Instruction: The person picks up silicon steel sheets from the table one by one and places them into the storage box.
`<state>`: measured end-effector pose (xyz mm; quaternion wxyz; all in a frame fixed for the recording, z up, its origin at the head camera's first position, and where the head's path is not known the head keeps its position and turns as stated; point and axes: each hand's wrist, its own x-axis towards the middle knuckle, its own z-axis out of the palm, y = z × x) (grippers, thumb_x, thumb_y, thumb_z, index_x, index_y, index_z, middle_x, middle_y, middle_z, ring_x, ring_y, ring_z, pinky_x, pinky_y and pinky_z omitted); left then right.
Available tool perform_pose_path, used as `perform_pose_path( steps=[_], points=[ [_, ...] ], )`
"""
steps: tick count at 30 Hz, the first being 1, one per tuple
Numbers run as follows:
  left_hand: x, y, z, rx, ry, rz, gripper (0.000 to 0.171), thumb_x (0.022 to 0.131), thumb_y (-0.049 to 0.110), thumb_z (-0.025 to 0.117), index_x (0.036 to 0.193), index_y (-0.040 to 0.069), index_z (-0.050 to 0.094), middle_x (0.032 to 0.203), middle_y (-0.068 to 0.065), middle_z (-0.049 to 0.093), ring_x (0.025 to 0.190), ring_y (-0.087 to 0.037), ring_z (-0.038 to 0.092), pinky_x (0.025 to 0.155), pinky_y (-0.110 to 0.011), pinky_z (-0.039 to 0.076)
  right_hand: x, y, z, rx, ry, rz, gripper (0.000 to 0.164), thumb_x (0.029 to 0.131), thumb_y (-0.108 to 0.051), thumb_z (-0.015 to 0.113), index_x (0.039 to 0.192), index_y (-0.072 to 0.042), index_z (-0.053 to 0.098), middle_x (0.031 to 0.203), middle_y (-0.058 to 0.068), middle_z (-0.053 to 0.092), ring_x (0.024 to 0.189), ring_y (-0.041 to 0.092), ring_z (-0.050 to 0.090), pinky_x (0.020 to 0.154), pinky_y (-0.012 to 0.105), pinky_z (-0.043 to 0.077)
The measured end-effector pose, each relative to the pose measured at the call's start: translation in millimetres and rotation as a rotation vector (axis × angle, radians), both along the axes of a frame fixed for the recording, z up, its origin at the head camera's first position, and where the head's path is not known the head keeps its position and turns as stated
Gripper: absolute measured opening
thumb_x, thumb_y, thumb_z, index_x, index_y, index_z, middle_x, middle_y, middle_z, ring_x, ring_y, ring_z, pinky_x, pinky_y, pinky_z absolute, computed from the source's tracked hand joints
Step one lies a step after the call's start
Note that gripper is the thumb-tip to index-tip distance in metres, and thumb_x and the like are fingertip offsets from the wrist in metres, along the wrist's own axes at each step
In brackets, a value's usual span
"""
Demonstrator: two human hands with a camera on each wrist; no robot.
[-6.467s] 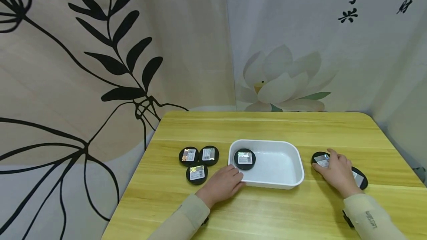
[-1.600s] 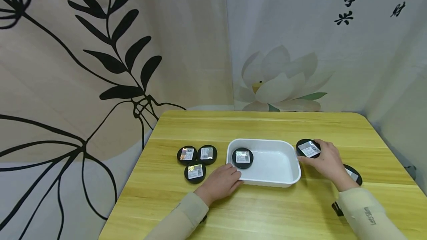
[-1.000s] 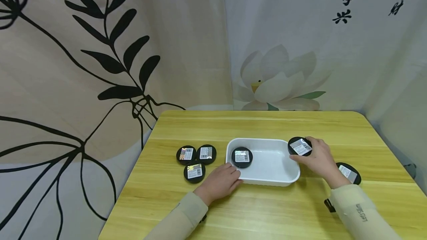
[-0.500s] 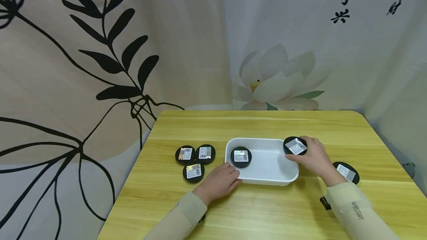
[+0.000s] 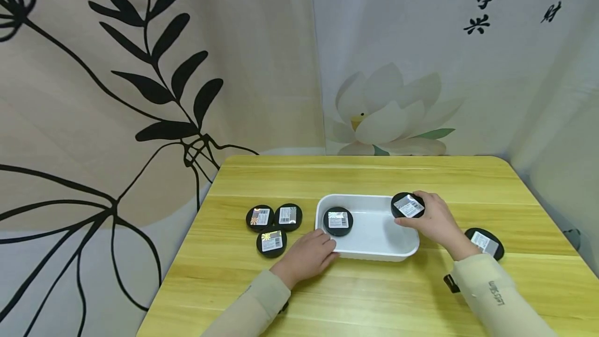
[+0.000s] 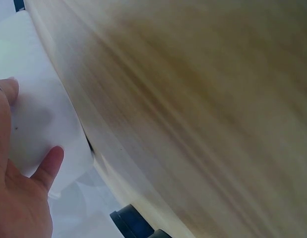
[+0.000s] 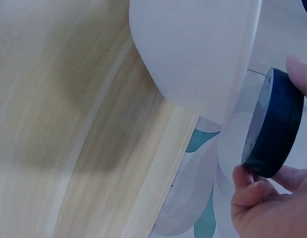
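My right hand (image 5: 436, 218) pinches a flat round black container (image 5: 408, 205) with a silver barcode label, held tilted over the right end of the white tray (image 5: 374, 253). In the right wrist view, thumb and fingers grip the thick black side of this container (image 7: 279, 126), and the tray's outer wall (image 7: 193, 49) is to its left. My left hand (image 5: 306, 256) holds the tray at its front left corner; the left wrist view has its fingers against the white wall (image 6: 49, 109). Inside the tray, at the left end, lies a similar black container (image 5: 338, 221), label up.
Left of the tray, three more black containers (image 5: 271, 242) sit close together on the wooden table (image 5: 365, 295). One other container (image 5: 485, 243) lies at the right, partly behind the right forearm. A printed curtain (image 5: 262, 66) hangs behind the table.
My right hand first touched a container on the table at right; it has lifted it and carried it left over the tray's right end. The left hand stays at the tray corner.
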<state>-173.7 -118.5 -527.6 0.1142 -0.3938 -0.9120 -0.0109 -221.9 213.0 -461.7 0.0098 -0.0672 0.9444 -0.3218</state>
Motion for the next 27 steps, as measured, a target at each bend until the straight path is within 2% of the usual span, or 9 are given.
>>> perform_pose_path(
  steps=[11, 17, 27],
  points=[
    [-1.1, -1, -3.8, -0.004, -0.003, -0.001, 0.023, 0.095, 0.042, 0.041, 0.086, 0.023, 0.051, 0.087, 0.01, 0.049, 0.085, -0.009, 0.041, 0.08, -0.026, 0.04, -4.8, -8, -1.5, -0.017, -0.025, 0.017, 0.109, 0.06, -0.063, 0.073, 0.135, 0.004, 0.033, 0.128, 0.029, 0.036, 0.111, 0.042, 0.038, 0.085, 0.057, 0.037],
    [-1.3, -1, -5.7, -0.001, 0.004, -0.005, 0.023, 0.095, 0.042, 0.041, 0.086, 0.023, 0.051, 0.087, 0.01, 0.049, 0.084, -0.009, 0.041, 0.08, -0.026, 0.04, -5.3, -14, 1.4, -0.035, -0.052, 0.026, 0.104, 0.061, -0.057, 0.076, 0.134, 0.004, 0.034, 0.13, 0.029, 0.035, 0.113, 0.041, 0.038, 0.086, 0.057, 0.036],
    [0.7, 0, 0.0, -0.009, -0.011, 0.005, 0.024, 0.095, 0.042, 0.04, 0.087, 0.022, 0.051, 0.088, 0.009, 0.05, 0.085, -0.01, 0.042, 0.08, -0.027, 0.041, -9.3, -19, -1.4, -0.048, -0.069, 0.063, 0.102, 0.06, -0.055, 0.078, 0.134, 0.001, 0.036, 0.129, 0.027, 0.037, 0.111, 0.038, 0.04, 0.086, 0.053, 0.037]
  ],
)
